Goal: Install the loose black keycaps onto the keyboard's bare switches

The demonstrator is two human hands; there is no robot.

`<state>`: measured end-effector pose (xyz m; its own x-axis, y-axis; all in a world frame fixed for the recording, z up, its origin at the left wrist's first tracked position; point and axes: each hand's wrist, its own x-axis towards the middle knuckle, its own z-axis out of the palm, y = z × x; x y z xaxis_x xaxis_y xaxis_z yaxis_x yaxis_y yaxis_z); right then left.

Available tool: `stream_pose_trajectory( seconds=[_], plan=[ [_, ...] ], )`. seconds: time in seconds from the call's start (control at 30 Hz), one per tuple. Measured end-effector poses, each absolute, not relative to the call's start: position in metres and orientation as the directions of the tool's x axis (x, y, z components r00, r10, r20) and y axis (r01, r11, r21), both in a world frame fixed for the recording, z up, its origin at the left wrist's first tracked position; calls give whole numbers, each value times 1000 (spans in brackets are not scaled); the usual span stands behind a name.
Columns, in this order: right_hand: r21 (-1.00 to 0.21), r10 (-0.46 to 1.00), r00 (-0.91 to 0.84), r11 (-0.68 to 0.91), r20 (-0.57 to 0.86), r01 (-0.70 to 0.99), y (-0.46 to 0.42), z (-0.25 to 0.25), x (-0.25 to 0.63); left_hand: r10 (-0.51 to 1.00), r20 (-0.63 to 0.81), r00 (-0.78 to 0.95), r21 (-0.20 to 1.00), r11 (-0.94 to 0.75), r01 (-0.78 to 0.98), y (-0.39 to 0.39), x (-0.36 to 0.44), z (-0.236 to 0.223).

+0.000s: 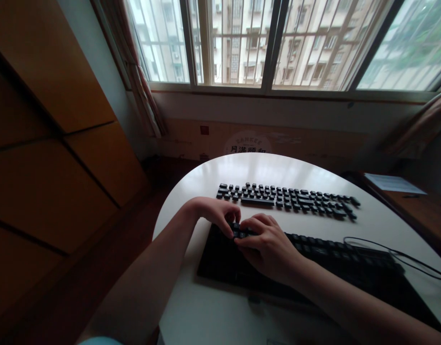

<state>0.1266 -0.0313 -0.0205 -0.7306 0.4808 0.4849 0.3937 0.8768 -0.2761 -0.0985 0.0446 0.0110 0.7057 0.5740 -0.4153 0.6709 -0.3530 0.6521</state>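
Two bare hands meet over a black keyboard (349,268) that lies on a round white bench (186,189). Far left stands an orange-brown wooden cabinet (29,182), its panels divided by dark gaps, and beside it a tied curtain (143,91) hangs at the edge of a barred window (272,48). Low in front, a scrap of pale blue fabric (100,340) shows by the left forearm (148,268). That arm rises over the bench's left edge and bends at the wrist, so the left hand (218,211) points down at the keyboard's left end. Its fingers are curled, the thumb reaching in to a few black keys (238,234). Just right of it, the right hand (268,242) comes across the keyboard, its forefinger and thumb at either side of those same keys, the other fingers bent together. The spot is dark and partly covered, so I cannot tell whether either hand is pinching a key.

Beyond the hands, loose black keycaps (305,201) lie on the bench in rows, with a long bar-shaped one (257,202) toward the left of the group. Behind the bench is a tan panel with printed lettering (248,149). Rightward, a thin black cable (394,249) loops over the keyboard's far edge. Last comes a brown side table (435,211) bearing a white sheet of paper (394,183), below a second curtain (421,124).
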Motion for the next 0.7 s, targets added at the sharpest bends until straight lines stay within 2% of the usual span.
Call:
stream_pose_trajectory(
  seconds=[0.43, 0.53, 0.63, 0.7],
  plan=[
    [-227, 419, -798, 907, 433, 354, -28, -20, 134, 575, -416, 704, 658, -344, 670, 44, -97, 9],
    [-268, 425, -725, 905, 542, 330, -26, -21, 136, 584, -410, 701, 633, -371, 679, 42, -96, 10],
    [-348, 503, -567, 863, 652, 366, -20, -23, 137, 621, -404, 672, 548, -424, 721, 37, -93, 13],
    [-387, 563, -475, 820, 677, 421, -15, -27, 137, 647, -403, 647, 489, -445, 750, 34, -89, 15]
  ],
)
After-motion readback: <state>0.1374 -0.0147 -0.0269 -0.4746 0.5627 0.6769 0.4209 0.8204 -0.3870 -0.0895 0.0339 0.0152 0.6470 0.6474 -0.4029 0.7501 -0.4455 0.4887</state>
